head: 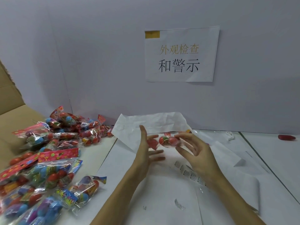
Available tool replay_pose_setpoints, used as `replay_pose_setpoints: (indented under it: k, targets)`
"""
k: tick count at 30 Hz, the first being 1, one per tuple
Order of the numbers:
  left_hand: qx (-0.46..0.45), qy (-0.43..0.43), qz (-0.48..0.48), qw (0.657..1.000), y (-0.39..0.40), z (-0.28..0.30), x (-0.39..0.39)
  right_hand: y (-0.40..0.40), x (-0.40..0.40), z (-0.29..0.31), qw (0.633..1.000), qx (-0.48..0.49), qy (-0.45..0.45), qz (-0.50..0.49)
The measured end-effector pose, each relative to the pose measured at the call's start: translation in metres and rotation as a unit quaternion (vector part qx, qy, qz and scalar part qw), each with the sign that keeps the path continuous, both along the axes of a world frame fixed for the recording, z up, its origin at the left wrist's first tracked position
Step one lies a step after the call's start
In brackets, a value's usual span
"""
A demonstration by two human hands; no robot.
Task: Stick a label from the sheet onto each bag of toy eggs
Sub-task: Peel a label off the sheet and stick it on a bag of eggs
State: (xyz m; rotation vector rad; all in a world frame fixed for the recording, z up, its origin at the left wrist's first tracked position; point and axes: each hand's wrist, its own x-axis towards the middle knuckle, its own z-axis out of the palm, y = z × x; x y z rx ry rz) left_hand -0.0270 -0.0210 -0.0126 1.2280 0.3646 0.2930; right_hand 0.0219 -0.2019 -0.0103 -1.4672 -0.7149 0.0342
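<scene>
A small clear bag of toy eggs [168, 140], with red eggs and a red header card, hangs in the air above the table's middle. My right hand [198, 153] pinches its right end between thumb and fingertips. My left hand [146, 151] is beside the bag's left end, fingers straight and spread, slightly blurred, an upper finger touching the header. Below my right wrist a clear label sheet [190, 174] with small printed labels lies on white paper. A single label [178, 204] lies nearer to me.
A big pile of bagged toy eggs [48, 159] covers the left of the table and an open cardboard box [11, 114]. Crumpled white paper [154, 122] leans on the back wall. At the far right lie a red object [286, 137] and a white scrap [230, 135].
</scene>
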Motion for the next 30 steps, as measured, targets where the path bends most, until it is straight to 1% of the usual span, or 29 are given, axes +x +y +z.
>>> replay_pose_setpoints:
  k: [1,2,4,5,6,8,9,10,11,14,16,20,24,26,30]
  targets:
    - [-0.05,0.012,-0.033,0.998,0.004,0.001,-0.002,-0.001,0.001,-0.001,1.0,-0.02,-0.023,-0.003]
    - [-0.077,-0.003,-0.076,0.994,0.007,0.002,-0.004,-0.001,0.003,-0.003,0.998,-0.05,-0.044,-0.005]
    - [-0.069,-0.026,-0.121,0.99,0.01,0.002,-0.004,0.0,0.004,-0.007,0.991,-0.111,-0.071,-0.007]
    - [-0.066,-0.036,-0.121,0.99,0.013,-0.001,-0.002,0.002,0.004,-0.008,0.99,-0.121,-0.071,-0.006]
    - [-0.076,-0.042,-0.112,0.99,0.013,-0.002,-0.001,0.002,0.004,-0.009,0.993,-0.105,-0.051,0.005]
    - [-0.072,-0.066,-0.099,0.99,0.012,-0.003,0.0,0.004,0.005,-0.008,0.998,0.002,0.049,0.033]
    - [-0.062,-0.077,-0.1,0.99,0.011,-0.002,0.0,0.004,0.006,-0.007,0.991,0.055,0.113,0.044]
    - [-0.047,-0.079,-0.097,0.991,0.01,-0.001,-0.001,0.003,0.006,-0.006,0.981,0.087,0.166,0.046]
    - [-0.024,-0.076,-0.095,0.992,0.008,0.0,-0.002,0.003,0.006,-0.005,0.977,0.092,0.188,0.038]
    - [0.065,-0.074,-0.109,0.989,0.0,0.005,-0.005,0.003,0.005,-0.004,0.98,0.066,0.186,0.017]
    - [0.091,-0.084,-0.116,0.985,-0.003,0.005,-0.007,0.002,0.004,-0.004,0.975,0.075,0.21,0.014]
    - [0.057,-0.073,-0.072,0.993,-0.002,0.007,-0.008,0.001,0.004,-0.003,0.958,0.089,0.273,0.018]
    - [0.048,-0.067,-0.033,0.996,-0.004,0.004,-0.005,0.005,0.004,-0.004,0.933,0.122,0.338,0.021]
    - [0.041,-0.056,-0.032,0.997,-0.004,0.003,-0.004,0.005,0.005,-0.005,0.933,0.119,0.339,0.019]
    - [0.061,-0.048,-0.015,0.997,-0.004,0.001,-0.004,0.005,0.004,-0.007,0.954,0.078,0.289,0.008]
